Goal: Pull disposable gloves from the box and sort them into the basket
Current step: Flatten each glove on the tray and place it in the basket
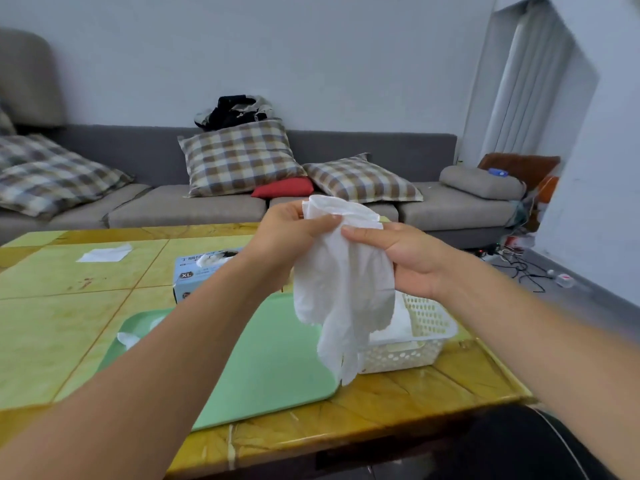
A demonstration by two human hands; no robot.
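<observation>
A white disposable glove point(343, 289) hangs in the air above the table, fingers pointing down. My left hand point(287, 233) pinches its cuff from the left and my right hand point(405, 258) pinches it from the right. Behind my left forearm stands the light blue glove box point(194, 275) marked XL, with a white glove poking from its top slot. The white perforated plastic basket point(429, 323) sits on the table under and behind the hanging glove, with white gloves inside it.
A green tray point(277, 365) lies on the yellow table point(69, 323), with a white glove piece point(128, 339) at its left edge. A flat white sheet point(105, 253) lies far left. A grey sofa with plaid cushions stands behind; cables lie on the floor at right.
</observation>
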